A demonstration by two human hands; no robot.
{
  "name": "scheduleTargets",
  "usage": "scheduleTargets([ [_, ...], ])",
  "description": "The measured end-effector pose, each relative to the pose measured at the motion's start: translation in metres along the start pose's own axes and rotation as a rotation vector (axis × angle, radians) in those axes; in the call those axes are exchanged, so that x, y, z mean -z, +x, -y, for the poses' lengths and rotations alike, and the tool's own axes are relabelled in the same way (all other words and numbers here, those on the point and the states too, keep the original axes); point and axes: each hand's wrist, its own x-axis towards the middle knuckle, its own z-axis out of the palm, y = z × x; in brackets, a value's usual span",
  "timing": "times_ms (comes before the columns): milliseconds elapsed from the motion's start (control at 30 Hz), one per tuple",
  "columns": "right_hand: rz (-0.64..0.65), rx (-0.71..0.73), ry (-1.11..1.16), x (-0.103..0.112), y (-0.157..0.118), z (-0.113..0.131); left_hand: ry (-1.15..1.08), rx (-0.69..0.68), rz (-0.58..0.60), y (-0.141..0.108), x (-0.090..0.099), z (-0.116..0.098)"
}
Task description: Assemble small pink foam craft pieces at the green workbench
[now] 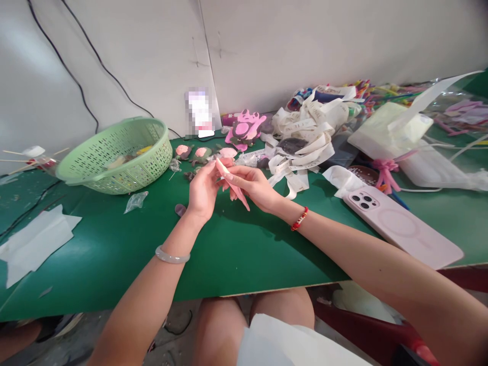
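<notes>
Bare right hand, fingers closed, grasping slender pale-pink tapered strip, long axis slanting toward near edge of green laminate surface; bare left hand, loosely curled, just beside strip, nearer its upper end, contact unclear.

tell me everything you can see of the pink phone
The phone lies flat on the green table with its back up, in a matte pale pink case. A raised camera block at its upper left corner shows three dark lenses, and a faint ring marks the middle of the back. It sits at an angle, the right forearm close along its side; contact is unclear.
</notes>
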Motion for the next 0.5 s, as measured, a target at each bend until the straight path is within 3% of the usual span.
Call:
scheduleTargets([
  [133, -0.054, 0.005, -0.023, -0.003, -0.002, 0.004, 0.041, -0.139, -0.024, 0.003, 0.004, 0.002],
  [267, -0.106, 0.031, -0.128, -0.004, -0.001, 0.002, 0.263, -0.331, -0.153, 0.007, 0.012, 0.002],
  [367, -0.141, 0.078, -0.187, -0.002, 0.001, -0.002, 0.338, -0.375, -0.253, 0.010, 0.016, 0.000],
  [500, -0.179, 0.100, -0.255, -0.001, 0.002, -0.005, 0.436, -0.433, -0.289, 0.009, 0.019, -0.003],
])
